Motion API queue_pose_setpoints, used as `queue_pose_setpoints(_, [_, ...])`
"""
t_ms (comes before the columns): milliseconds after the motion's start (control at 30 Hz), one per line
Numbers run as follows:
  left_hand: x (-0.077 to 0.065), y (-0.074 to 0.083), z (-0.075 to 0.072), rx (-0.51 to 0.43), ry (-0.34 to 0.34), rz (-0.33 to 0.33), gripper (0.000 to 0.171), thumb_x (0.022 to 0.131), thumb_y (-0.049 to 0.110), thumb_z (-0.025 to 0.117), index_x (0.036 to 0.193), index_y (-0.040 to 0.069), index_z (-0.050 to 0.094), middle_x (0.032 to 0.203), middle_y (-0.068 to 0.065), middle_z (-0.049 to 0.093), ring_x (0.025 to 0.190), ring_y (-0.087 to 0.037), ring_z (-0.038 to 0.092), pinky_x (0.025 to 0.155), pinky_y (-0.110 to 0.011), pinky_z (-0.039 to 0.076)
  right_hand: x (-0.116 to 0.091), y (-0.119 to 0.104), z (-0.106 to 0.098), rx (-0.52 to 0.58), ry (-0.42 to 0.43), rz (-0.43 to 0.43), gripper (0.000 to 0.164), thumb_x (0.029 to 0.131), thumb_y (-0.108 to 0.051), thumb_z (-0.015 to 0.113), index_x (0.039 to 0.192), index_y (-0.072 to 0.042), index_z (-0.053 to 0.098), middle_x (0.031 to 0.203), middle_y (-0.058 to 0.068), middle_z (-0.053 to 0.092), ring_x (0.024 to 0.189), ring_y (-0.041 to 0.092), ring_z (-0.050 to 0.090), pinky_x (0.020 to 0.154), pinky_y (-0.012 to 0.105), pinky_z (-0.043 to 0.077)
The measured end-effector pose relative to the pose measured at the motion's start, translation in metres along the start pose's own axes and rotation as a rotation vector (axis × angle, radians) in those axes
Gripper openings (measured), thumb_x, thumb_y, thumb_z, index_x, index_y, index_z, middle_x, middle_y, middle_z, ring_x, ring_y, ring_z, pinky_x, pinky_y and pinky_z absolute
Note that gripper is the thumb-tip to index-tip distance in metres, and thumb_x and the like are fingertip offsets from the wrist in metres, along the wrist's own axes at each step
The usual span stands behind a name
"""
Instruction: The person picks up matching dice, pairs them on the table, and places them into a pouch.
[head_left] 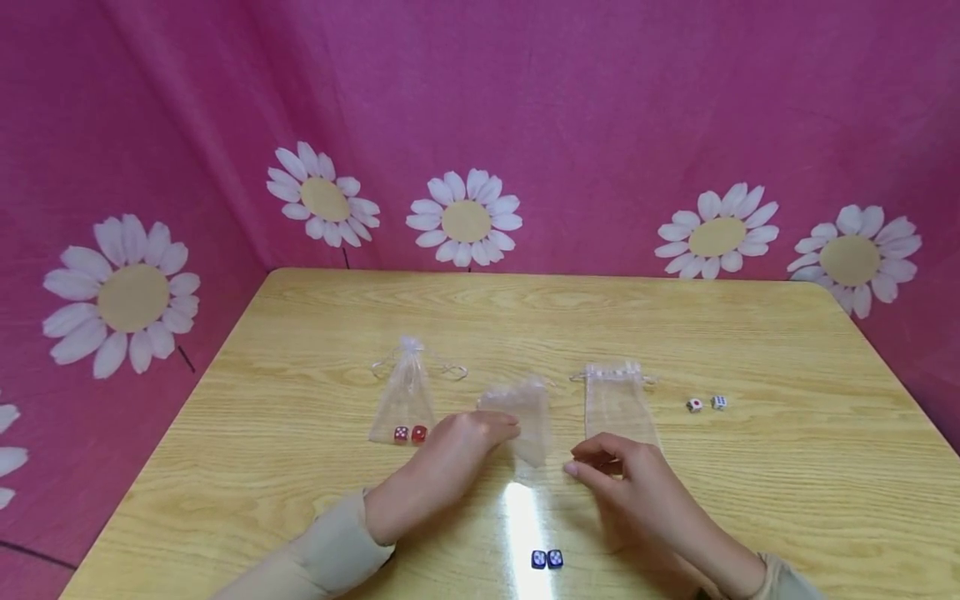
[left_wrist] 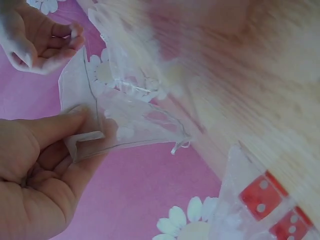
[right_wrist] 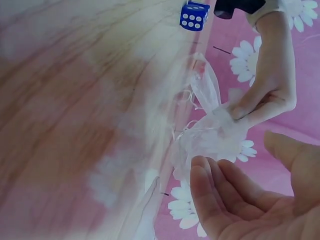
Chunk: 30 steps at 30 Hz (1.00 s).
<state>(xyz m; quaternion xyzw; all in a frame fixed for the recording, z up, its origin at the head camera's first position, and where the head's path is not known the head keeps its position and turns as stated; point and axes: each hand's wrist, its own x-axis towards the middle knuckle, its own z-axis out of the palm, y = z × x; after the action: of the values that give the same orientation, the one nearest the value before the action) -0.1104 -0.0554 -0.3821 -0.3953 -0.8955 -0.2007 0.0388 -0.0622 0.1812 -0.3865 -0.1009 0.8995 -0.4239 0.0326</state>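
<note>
My left hand (head_left: pixel 457 450) pinches a sheer white drawstring pouch (left_wrist: pixel 125 120) between thumb and fingers, at the middle of the table. To its right, my right hand (head_left: pixel 637 479) is held with fingers loosely bent and nothing in it; the right wrist view shows a gap between thumb and fingers (right_wrist: pixel 235 192). Just beyond that hand lies a second sheer pouch (head_left: pixel 617 408), its lower end partly hidden. On the left, a third pouch (head_left: pixel 405 396) with its neck drawn together has two red dice (head_left: pixel 410 433) at its bottom.
Two blue dice (head_left: pixel 547 559) sit side by side near the front edge. Two white dice (head_left: pixel 707 404) lie to the right of the pouches. The wooden table (head_left: pixel 300 317) meets a pink curtain (head_left: pixel 570 125) with daisies at the back and sides.
</note>
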Motion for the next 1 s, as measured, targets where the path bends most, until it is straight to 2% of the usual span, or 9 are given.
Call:
queue_pose_setpoints(167, [-0.004, 0.007, -0.003, 0.025, 0.039, 0.016, 0.030, 0.091, -0.004, 0.056, 0.115, 0.005, 0.071, 0.124, -0.010, 0.069, 0.118, -0.021, 0.066, 0.103, -0.033, 0.052, 0.007, 0.002, -0.003, 0.057, 0.000, 0.074, 0.021, 0.094, -0.026, 0.066, 0.101, -0.008, 0.073, 0.095, 0.003, 0.075, 0.081, 0.003, 0.065, 0.072, 0.018, 0.055])
queue_pose_setpoints(367, [-0.009, 0.013, -0.004, 0.125, 0.121, 0.077, 0.033, 0.087, -0.006, 0.061, 0.115, 0.007, 0.071, 0.126, -0.008, 0.069, 0.118, -0.019, 0.065, 0.101, -0.030, 0.052, 0.017, 0.008, -0.008, 0.371, -0.084, 0.208, 0.040, 0.100, -0.026, 0.056, 0.113, 0.011, 0.063, 0.102, 0.019, 0.073, 0.088, 0.009, 0.069, 0.081, 0.026, 0.060])
queue_pose_setpoints(500, [-0.012, 0.016, -0.004, 0.199, 0.224, 0.143, 0.035, 0.082, -0.006, 0.067, 0.113, 0.009, 0.072, 0.122, -0.006, 0.071, 0.115, -0.017, 0.067, 0.098, -0.026, 0.053, 0.022, 0.011, -0.009, 0.515, -0.119, 0.264, 0.047, 0.102, -0.026, 0.053, 0.118, 0.017, 0.057, 0.104, 0.019, 0.072, 0.091, 0.012, 0.071, 0.086, 0.028, 0.060])
queue_pose_setpoints(633, [-0.015, 0.019, -0.003, 0.246, 0.314, 0.219, 0.034, 0.080, -0.004, 0.069, 0.112, 0.009, 0.073, 0.120, -0.006, 0.072, 0.113, -0.016, 0.068, 0.095, -0.023, 0.054, 0.025, 0.014, -0.008, 0.596, -0.148, 0.295, 0.051, 0.103, -0.026, 0.049, 0.124, 0.021, 0.050, 0.104, 0.012, 0.072, 0.090, 0.008, 0.069, 0.087, 0.025, 0.059])
queue_pose_setpoints(733, [-0.017, 0.021, -0.002, 0.295, 0.359, 0.273, 0.032, 0.080, -0.001, 0.070, 0.110, 0.009, 0.074, 0.118, -0.004, 0.072, 0.112, -0.014, 0.068, 0.095, -0.022, 0.054, 0.027, 0.015, -0.007, 0.628, -0.157, 0.323, 0.056, 0.104, -0.027, 0.047, 0.129, 0.022, 0.045, 0.110, 0.013, 0.071, 0.092, 0.007, 0.068, 0.087, 0.023, 0.058])
queue_pose_setpoints(833, [-0.019, 0.025, -0.001, 0.329, 0.372, 0.306, 0.032, 0.079, 0.002, 0.071, 0.110, 0.010, 0.074, 0.118, -0.002, 0.073, 0.112, -0.013, 0.068, 0.095, -0.021, 0.054, 0.028, 0.015, -0.007, 0.640, -0.164, 0.345, 0.060, 0.104, -0.030, 0.046, 0.133, 0.022, 0.041, 0.118, 0.021, 0.067, 0.097, 0.008, 0.068, 0.088, 0.022, 0.058])
queue_pose_setpoints(900, [-0.020, 0.027, 0.000, 0.341, 0.372, 0.321, 0.032, 0.079, 0.005, 0.072, 0.110, 0.011, 0.074, 0.118, -0.002, 0.073, 0.112, -0.012, 0.068, 0.095, -0.020, 0.053, 0.029, 0.015, -0.008, 0.645, -0.170, 0.355, 0.062, 0.104, -0.031, 0.046, 0.135, 0.022, 0.038, 0.120, 0.020, 0.067, 0.098, 0.007, 0.068, 0.088, 0.022, 0.058])
queue_pose_setpoints(1000, [-0.021, 0.029, 0.002, 0.344, 0.372, 0.333, 0.032, 0.079, 0.006, 0.073, 0.110, 0.011, 0.075, 0.118, -0.001, 0.073, 0.112, -0.012, 0.068, 0.095, -0.020, 0.053, 0.030, 0.014, -0.008, 0.667, -0.179, 0.375, 0.061, 0.104, -0.031, 0.046, 0.136, 0.021, 0.038, 0.108, 0.008, 0.071, 0.092, 0.003, 0.066, 0.084, 0.019, 0.057])
